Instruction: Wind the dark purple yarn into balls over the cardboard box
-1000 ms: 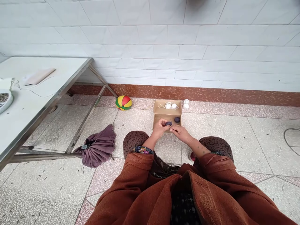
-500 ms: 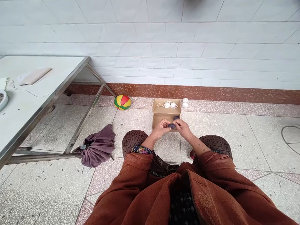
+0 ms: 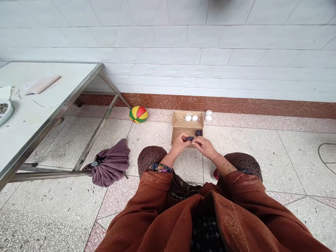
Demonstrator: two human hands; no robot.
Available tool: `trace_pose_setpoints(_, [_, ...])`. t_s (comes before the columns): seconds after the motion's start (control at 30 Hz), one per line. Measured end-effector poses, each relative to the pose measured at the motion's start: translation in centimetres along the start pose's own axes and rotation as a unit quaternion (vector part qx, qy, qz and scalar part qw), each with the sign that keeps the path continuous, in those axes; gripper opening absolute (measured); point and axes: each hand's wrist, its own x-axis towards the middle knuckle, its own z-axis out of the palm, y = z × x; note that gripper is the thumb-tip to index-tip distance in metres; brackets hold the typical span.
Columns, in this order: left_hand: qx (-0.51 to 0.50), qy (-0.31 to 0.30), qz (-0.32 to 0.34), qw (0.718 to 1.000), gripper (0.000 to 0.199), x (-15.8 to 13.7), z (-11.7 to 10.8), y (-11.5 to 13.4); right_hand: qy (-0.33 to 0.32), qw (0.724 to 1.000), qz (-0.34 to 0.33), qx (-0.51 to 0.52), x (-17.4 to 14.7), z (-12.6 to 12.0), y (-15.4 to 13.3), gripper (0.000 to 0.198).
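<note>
A small dark ball of yarn (image 3: 189, 139) is gripped in the fingers of my left hand (image 3: 180, 142), over the front of an open cardboard box (image 3: 181, 132). My right hand (image 3: 206, 147) pinches at the right end of the same ball; any loose strand there is too small to see. Another dark ball of yarn (image 3: 198, 133) lies in the box's lower half, just beyond my right fingers. Two white balls of yarn (image 3: 191, 118) with loose strands rest in the raised lid part. Beside the box, on the right, are more white balls (image 3: 208, 116).
A multicoloured ball (image 3: 138, 114) sits on the floor by the leg of a metal-framed table (image 3: 78, 75). A folded purple umbrella (image 3: 111, 164) leans at the lower frame bar. The tiled wall (image 3: 210, 70) stands behind the box. A thin cable (image 3: 321, 157) lies far right.
My right hand has drawn slightly down and nearer my left, uncovering more of the dark ball in the box. The held ball has turned or shifted a little in my left fingers.
</note>
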Motion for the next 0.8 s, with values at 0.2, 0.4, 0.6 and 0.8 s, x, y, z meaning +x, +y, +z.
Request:
trace_pose_setpoints(0.2, [-0.02,-0.127,-0.036,0.991,0.039,-1.2,-0.1,1.0,0.067,0.997,0.033,-0.005,0.3,-0.5,1.1,0.02])
trace_pose_setpoints(0.4, [-0.129,-0.109,-0.038,0.985,0.038,-1.5,0.0,1.5,0.072,0.995,0.076,-0.004,0.1,0.8,2.0,0.019])
trace_pose_setpoints(0.6, [-0.149,-0.038,-0.002,0.988,0.043,-0.5,-0.1,0.8,-0.028,0.997,0.049,-0.061,-0.8,2.2,1.7,0.021])
trace_pose_setpoints(0.8, [-0.096,0.021,-0.013,0.995,0.041,0.1,-0.4,-0.1,-0.082,0.994,-0.035,-0.067,-1.0,1.6,0.2,0.027])
